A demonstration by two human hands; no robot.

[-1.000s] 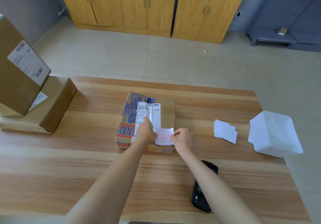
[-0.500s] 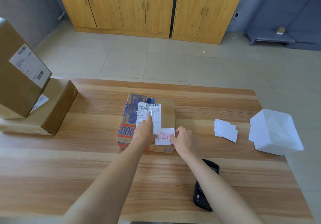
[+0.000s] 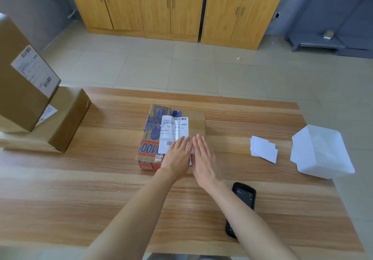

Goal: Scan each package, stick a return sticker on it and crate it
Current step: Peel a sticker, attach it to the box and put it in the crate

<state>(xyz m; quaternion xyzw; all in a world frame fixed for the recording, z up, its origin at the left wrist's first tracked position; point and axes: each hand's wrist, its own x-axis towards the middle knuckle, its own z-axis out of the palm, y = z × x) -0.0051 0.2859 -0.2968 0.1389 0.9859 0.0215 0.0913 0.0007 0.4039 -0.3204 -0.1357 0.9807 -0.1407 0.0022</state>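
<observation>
A flat cardboard package (image 3: pixel 196 122) with blue and orange print and a white shipping label (image 3: pixel 175 131) lies in the middle of the wooden table (image 3: pixel 101 189). My left hand (image 3: pixel 177 156) and my right hand (image 3: pixel 202 159) lie side by side, fingers straight, flat on the package's near right part. They cover the return sticker almost wholly; a thin strip of it (image 3: pixel 191 156) shows between them. A black handheld scanner (image 3: pixel 243 198) lies on the table, partly hidden by my right forearm.
Two large cardboard boxes (image 3: pixel 26 90) are stacked at the table's left end, the upper one tilted. A small pile of white stickers (image 3: pixel 263 148) and a white plastic container (image 3: pixel 321 150) sit on the right. Wooden cabinets (image 3: pixel 171 7) stand across the tiled floor.
Both hands pinched and placed the red-printed sticker on the package before; now their fingers are straightened and they press flat over it, hiding it.
</observation>
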